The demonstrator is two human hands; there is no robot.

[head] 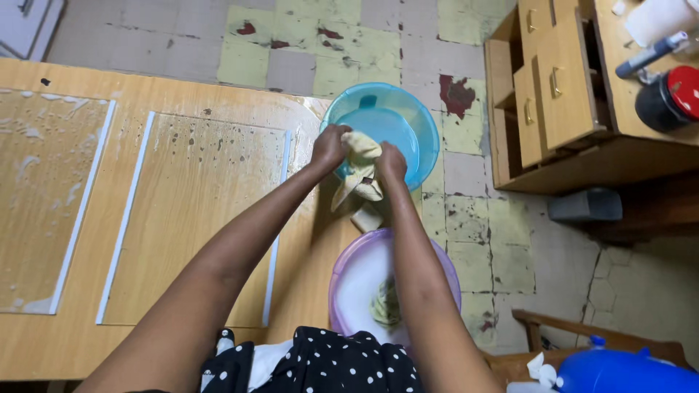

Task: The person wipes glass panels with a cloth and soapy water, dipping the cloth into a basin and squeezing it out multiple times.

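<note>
Both my hands grip a pale yellow-green cloth (362, 171) and twist it above a blue plastic basin (422, 124) that stands on the floor. My left hand (330, 145) clasps the cloth's upper left part. My right hand (391, 161) holds it from the right. The cloth's loose end hangs down toward a purple basin (346, 269) nearer to me, which holds whitish water and another piece of cloth (386, 302).
A wooden door panel (167, 211) lies flat to the left, wet and soapy. A wooden cabinet with drawers (553, 87) stands at the right, with a red-lidded jar (670, 98) on top. A blue container (626, 371) sits at the lower right. The floor has worn tiles.
</note>
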